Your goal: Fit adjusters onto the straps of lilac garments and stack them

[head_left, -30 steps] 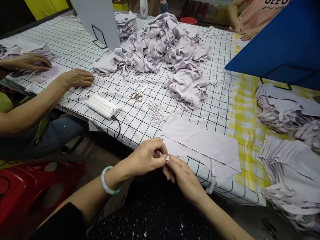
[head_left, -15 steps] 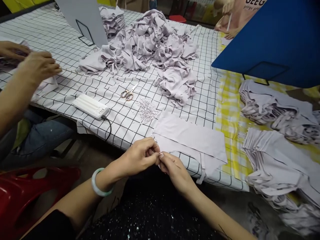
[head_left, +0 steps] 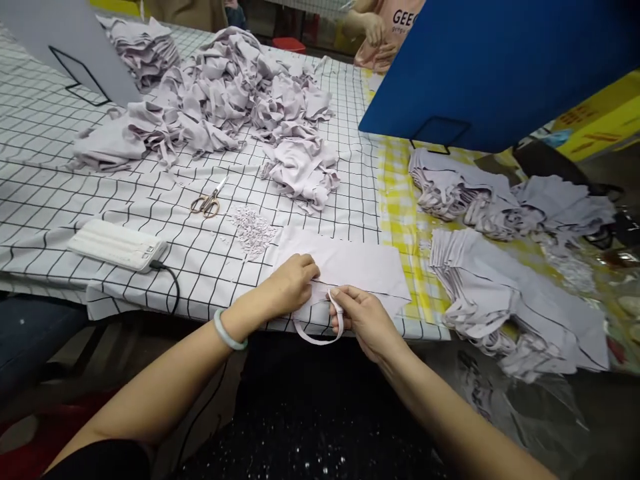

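A pale lilac strappy garment lies flat at the table's front edge, its thin strap looping down over the side. My right hand pinches that strap between thumb and fingers. On the garment's left part my left hand, with a bangle at its wrist, is closed with curled fingers; its fingertips are partly hidden at the cloth. Just beyond the garment is a small heap of pale scraps. Scissors with open blades rest farther left, touched by neither hand.
A white power bank with a black cable lies at left. Crumpled garments are piled at the back. Stacked garments lie on yellow checked cloth at right. A blue panel and a white panel stand upright. A person's hands show across the table.
The view has swung right, so the table's things sit farther left. My hands, close together before, have moved apart, and the right one now holds the strap loop. The neighbour's hands have left view.
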### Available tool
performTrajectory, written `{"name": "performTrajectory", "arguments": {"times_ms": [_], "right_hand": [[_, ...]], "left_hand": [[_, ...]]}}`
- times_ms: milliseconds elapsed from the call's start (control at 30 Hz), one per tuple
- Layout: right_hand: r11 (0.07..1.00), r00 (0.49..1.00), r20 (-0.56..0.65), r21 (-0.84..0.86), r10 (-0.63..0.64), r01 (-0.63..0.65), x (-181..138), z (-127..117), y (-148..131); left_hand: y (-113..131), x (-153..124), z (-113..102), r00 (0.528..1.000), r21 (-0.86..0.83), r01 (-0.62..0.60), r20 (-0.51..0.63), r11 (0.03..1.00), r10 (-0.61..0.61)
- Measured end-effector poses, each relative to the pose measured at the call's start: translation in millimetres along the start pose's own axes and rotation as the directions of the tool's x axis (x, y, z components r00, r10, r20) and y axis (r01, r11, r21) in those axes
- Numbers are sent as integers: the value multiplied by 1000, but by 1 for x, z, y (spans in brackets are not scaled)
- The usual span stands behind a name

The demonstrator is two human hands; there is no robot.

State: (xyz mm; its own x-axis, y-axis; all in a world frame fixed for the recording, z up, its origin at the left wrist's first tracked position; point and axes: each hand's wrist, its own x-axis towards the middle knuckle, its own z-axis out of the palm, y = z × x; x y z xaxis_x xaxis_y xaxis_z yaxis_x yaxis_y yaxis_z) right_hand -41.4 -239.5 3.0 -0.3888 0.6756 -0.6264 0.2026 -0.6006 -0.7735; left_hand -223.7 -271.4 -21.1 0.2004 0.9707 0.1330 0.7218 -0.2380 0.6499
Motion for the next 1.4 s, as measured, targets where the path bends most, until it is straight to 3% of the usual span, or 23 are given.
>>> {"name": "performTrajectory", "arguments": {"times_ms": [100,233,500,1400], "right_hand": [[998,999,-4,38,46,-46,7,6,-4],[993,996,-38,89,85,-81,11,18,-8],[989,985,-149,129,86,-66,26,27,-14],[997,984,-180,75,0,14,32,29,-10]], "left_hand": [[-15,9,9,1000,40,14,-19,999,-13],[-18,13,6,994,-93,53,-86,994,-61],[-17,20,-5,983,-217,178,-10,960,-184],[-10,19,-8,973,-255,224,-3,940,-233]]}}
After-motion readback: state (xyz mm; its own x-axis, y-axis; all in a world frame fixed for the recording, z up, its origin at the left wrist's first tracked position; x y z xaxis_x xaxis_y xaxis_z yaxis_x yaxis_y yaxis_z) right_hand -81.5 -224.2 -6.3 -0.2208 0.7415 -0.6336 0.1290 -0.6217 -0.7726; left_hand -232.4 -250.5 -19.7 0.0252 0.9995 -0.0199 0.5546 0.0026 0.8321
